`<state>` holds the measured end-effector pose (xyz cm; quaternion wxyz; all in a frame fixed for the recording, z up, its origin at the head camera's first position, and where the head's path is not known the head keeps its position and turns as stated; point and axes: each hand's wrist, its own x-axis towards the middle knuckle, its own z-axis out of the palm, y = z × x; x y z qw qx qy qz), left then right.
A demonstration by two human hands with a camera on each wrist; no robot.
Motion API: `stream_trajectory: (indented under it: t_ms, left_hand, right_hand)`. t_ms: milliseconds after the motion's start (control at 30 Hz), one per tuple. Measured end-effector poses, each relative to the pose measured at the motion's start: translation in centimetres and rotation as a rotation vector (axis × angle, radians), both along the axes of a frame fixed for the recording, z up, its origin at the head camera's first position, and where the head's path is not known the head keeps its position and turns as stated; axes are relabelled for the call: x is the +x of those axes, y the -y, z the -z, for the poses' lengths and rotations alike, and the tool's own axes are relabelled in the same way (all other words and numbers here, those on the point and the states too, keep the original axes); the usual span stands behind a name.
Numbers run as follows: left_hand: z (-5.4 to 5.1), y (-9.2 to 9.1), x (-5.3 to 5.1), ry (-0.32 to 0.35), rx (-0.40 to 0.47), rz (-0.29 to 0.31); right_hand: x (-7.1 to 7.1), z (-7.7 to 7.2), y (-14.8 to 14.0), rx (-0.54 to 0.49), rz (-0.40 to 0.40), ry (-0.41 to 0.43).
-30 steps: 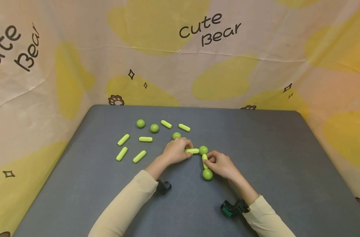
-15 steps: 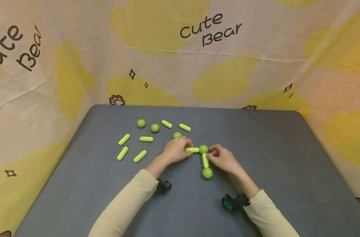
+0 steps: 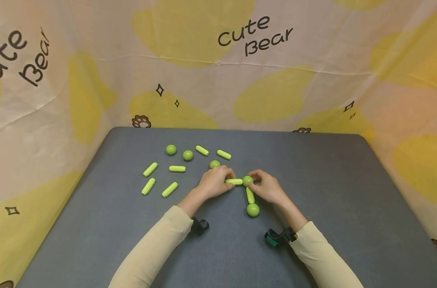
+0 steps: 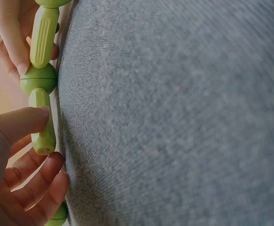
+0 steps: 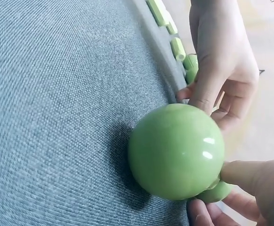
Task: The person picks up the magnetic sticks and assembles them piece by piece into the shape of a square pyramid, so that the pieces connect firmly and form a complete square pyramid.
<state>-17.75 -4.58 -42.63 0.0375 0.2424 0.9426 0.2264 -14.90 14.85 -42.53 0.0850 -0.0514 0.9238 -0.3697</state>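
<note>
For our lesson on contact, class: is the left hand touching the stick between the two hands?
Touching: the left wrist view shows the left hand's thumb pressed across the stick.

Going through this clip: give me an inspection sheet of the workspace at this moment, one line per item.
Surface: grey tabletop with a fabric-like texture.
Job's things: a middle ball touches two rods, the held rod and the near rod, which runs toward the person to an end ball; three loose balls and six loose rods lie farther left or back, all green.
Clutter: nothing seen.
Hands: left hand pinches the held rod; right hand pinches the middle ball; black device at each wrist.
Cables: nothing seen.
Surroundings: cream and yellow cloth behind and beside, lettered "cute Bear".
</note>
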Motion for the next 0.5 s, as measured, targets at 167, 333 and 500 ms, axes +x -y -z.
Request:
stream_trajectory:
  t_ms: [167, 333, 500]
  left_hand:
    - [-0.1, 0.4, -0.1, -0.004, 0.019, -0.002]
    - [-0.6, 1.2, -0.3, -0.007, 0.076, -0.023]
    - [-1.3, 2.4, -0.7, -0.036, 0.172, -0.065]
  right_hand:
    - [0.0, 0.2, -0.1, -0.009, -0.004, -0.002]
    - [-0.1, 0.3, -0.2, -0.015, -0.006, -0.001]
    - [-0.1, 0.3, -0.3, -0.021, -0.004, 0.007]
